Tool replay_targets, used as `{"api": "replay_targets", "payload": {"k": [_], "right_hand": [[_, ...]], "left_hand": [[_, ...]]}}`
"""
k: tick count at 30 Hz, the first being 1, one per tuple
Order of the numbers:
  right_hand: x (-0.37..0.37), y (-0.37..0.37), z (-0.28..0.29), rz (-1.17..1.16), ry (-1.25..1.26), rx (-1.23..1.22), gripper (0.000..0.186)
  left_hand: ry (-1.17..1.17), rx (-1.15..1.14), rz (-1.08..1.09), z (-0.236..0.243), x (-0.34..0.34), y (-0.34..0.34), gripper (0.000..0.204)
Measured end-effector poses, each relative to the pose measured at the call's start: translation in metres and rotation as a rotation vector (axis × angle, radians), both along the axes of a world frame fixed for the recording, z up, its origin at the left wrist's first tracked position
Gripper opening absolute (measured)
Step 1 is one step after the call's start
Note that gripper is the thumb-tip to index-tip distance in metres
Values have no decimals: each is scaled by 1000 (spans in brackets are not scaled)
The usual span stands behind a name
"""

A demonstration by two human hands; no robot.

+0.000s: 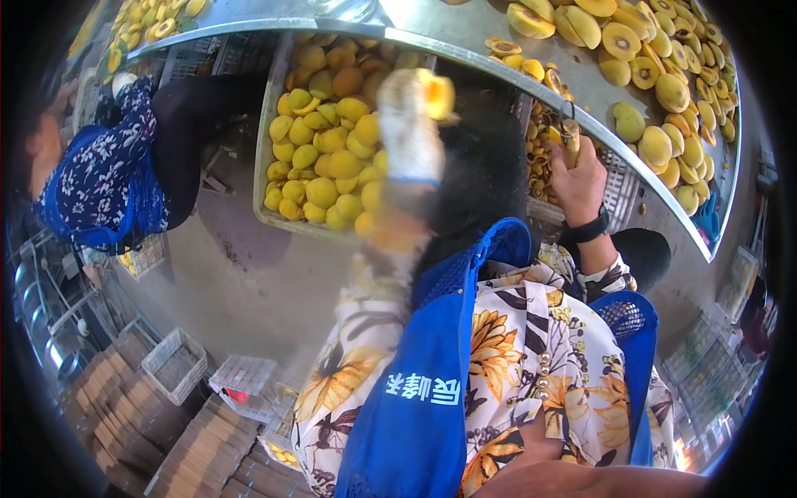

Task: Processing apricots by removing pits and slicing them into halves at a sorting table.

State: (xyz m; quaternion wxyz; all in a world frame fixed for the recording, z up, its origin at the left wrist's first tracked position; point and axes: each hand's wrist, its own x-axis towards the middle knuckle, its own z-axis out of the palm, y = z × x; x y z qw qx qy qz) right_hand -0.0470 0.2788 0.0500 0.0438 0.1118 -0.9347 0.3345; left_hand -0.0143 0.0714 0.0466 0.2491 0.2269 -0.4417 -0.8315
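Note:
My left hand (411, 137), in a white glove and smeared by motion, is raised over the right side of a crate (309, 232) of whole yellow peaches (332, 162). A cut yellow peach (436, 94) is held at its fingertips. My right hand (579, 184) is bare, with a dark watch on the wrist. Its fingers wrap round the wooden handle of a pitting tool (570, 143), which has a thin curved metal loop at its top. This hand is beside the metal table's edge, above a crate of pits and scraps (541, 162).
A metal table (465, 50) curves across the front, with many halved peaches (656, 83) at its right. Another person (104, 178) in a blue flowered top sits at the left. Stacked cardboard (124, 407) and a white basket (176, 365) stand at the lower left.

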Motion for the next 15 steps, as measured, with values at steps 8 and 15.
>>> {"api": "replay_targets", "payload": {"k": [8, 15], "right_hand": [[27, 65, -39, 12, -191, 211, 26], [43, 88, 0, 32, -454, 257, 28]], "left_hand": [[-629, -1726, 16, -132, -63, -125, 48], [-903, -1986, -435, -151, -73, -132, 35]]}}
